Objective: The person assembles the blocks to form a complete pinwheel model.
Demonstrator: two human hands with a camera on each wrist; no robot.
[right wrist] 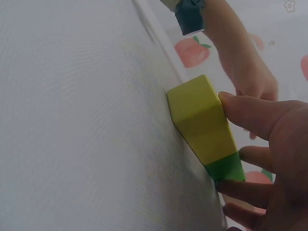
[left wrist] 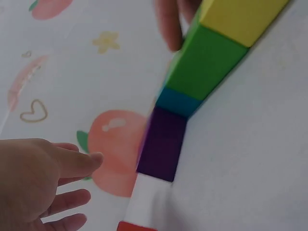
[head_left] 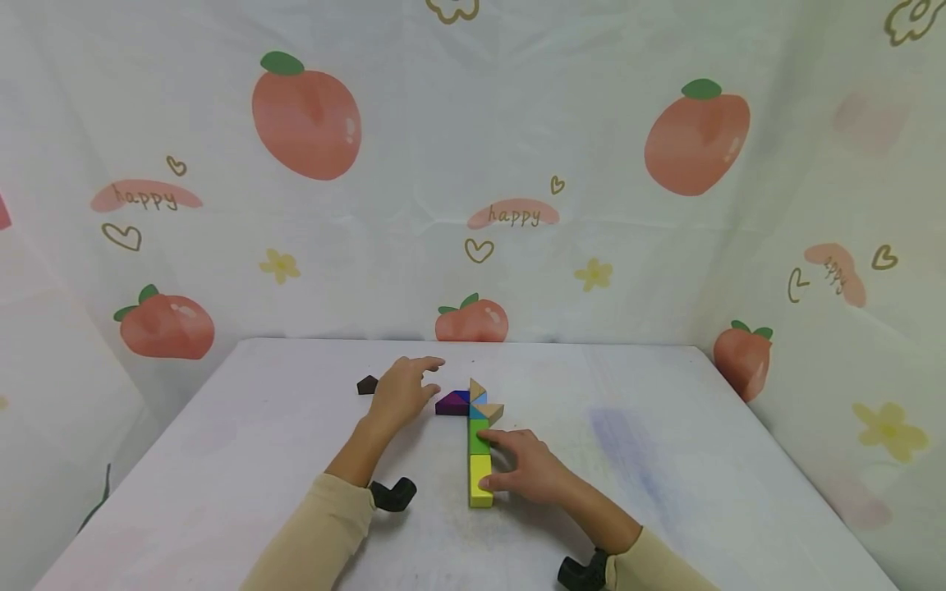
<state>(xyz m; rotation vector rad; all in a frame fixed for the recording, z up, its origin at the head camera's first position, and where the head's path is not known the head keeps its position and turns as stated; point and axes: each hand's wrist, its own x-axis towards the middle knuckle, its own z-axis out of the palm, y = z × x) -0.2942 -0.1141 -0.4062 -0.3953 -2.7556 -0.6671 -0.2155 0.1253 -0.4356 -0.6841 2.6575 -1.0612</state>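
Note:
A row of coloured blocks runs away from me on the table. Nearest is a yellow block (head_left: 480,481), followed by a green block (head_left: 479,437) against it. Beyond sit small blue and light wooden triangles (head_left: 491,412), with a purple block (head_left: 452,404) on the left. My right hand (head_left: 528,468) lies along the row's right side, thumb at the yellow block and fingertips at the green one, fingers extended. My left hand (head_left: 402,394) hovers left of the purple block, holding nothing, its fingers spread apart in the left wrist view.
A dark five-sided block (head_left: 367,385) lies behind my left hand, partly covered by it. At the bottom of the left wrist view the edge of a red block (left wrist: 137,226) shows. The white table (head_left: 259,460) meets a printed cloth backdrop (head_left: 414,271).

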